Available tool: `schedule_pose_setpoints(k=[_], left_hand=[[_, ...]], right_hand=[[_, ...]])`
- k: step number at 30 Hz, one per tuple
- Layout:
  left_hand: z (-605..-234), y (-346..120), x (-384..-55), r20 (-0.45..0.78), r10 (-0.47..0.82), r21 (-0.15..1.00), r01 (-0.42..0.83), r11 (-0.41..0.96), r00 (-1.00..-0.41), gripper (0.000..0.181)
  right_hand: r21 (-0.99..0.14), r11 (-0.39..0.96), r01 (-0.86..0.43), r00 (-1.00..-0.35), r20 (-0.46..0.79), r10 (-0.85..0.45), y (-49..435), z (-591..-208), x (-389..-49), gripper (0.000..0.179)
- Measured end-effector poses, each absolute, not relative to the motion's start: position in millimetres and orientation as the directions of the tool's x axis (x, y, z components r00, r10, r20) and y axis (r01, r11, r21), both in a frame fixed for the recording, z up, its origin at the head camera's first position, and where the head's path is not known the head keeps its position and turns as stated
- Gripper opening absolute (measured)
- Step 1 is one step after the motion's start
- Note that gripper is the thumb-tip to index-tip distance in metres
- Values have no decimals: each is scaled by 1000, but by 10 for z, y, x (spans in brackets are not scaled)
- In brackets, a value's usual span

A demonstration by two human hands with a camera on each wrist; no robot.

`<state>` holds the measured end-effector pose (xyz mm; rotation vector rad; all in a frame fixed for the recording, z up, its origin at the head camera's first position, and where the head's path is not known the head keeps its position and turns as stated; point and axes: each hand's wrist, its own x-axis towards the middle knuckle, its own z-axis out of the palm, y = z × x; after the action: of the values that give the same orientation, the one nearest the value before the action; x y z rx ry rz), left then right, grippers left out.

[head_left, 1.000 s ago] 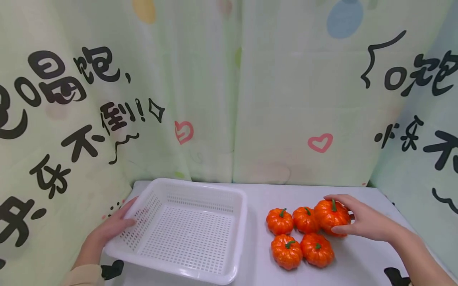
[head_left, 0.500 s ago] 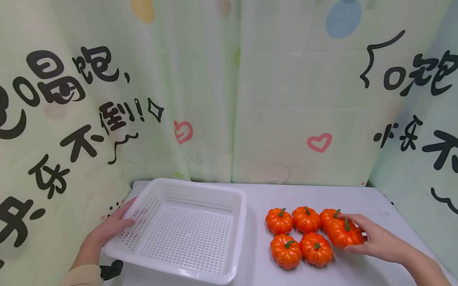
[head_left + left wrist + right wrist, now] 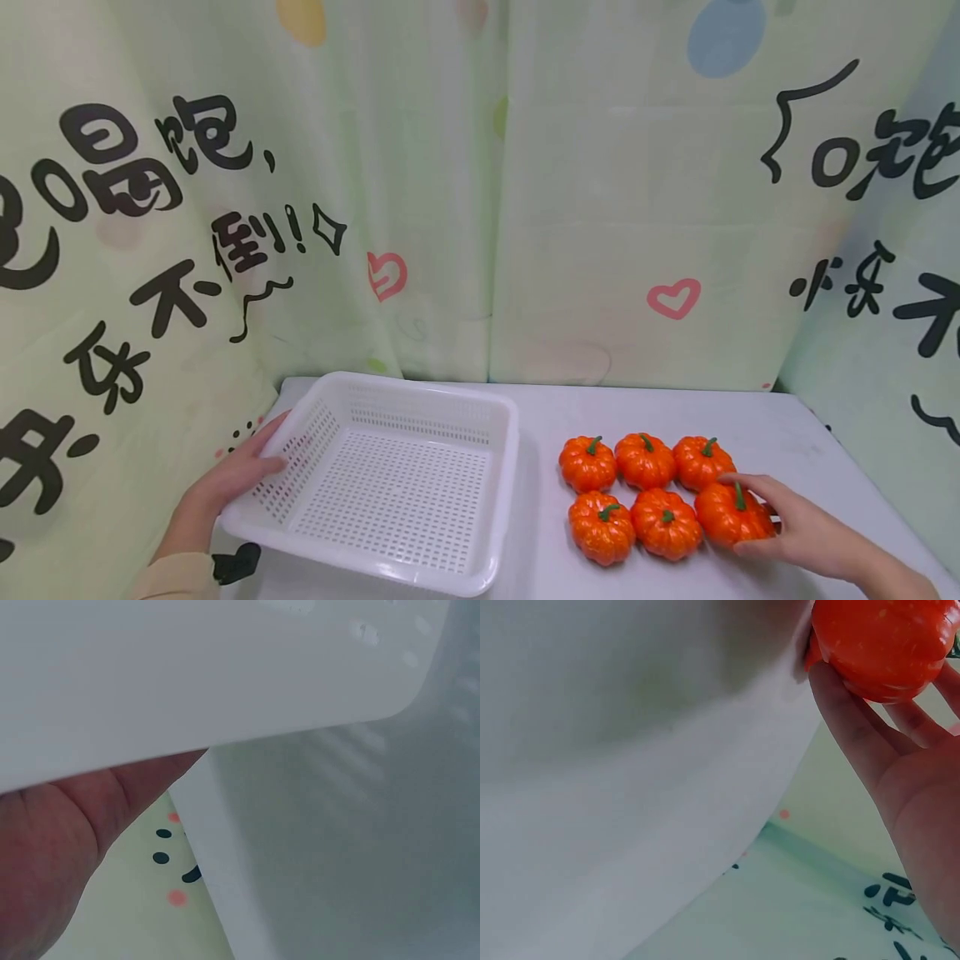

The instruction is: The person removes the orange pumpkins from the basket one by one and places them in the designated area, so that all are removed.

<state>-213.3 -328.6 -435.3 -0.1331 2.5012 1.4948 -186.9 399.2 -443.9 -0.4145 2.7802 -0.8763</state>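
My right hand [image 3: 806, 533] holds an orange toy pumpkin [image 3: 731, 515] with a green stem, thumb on the near side and fingers on the far side. In the right wrist view the same pumpkin [image 3: 889, 645] sits between thumb and fingers. It is at the right end of the front row, beside a front middle pumpkin [image 3: 666, 523] and a front left one [image 3: 602, 528]. Behind them stand three more: left [image 3: 587, 464], middle [image 3: 645, 461] and right [image 3: 703, 462]. On the left, my left hand [image 3: 232, 477] grips the side of a white plastic basket [image 3: 504, 467]; its fingers are partly hidden under the rim [image 3: 187, 712].
The basket, with perforated walls and floor, lies slightly turned on a white table [image 3: 540, 408]. Pale green curtains [image 3: 570, 208] printed with black characters and hearts close in the back and both sides.
My right hand has brought its pumpkin from the back row toward me and to the right, into the front row's right end. The left hand and basket stay put.
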Motion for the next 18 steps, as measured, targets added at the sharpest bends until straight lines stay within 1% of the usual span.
schedule_pose_setpoints(k=[8, 13, 18], left_hand=[[-4350, -3282, -2136, -237, 29, 852, -194, 487, -971, 78], [-4360, -3282, -2136, -241, 30, 857, -198, 476, -970, 78], [-4370, -3293, -2149, -238, 30, 854, -195, 483, -971, 78]], right_hand=[[-567, 806, -169, -942, -147, -301, 3988, -4536, -1901, 79], [-570, 809, -141, -941, -176, -288, 3989, -4575, -1908, 77], [-567, 808, -158, -941, -163, -298, 4003, -4610, -1909, 77]])
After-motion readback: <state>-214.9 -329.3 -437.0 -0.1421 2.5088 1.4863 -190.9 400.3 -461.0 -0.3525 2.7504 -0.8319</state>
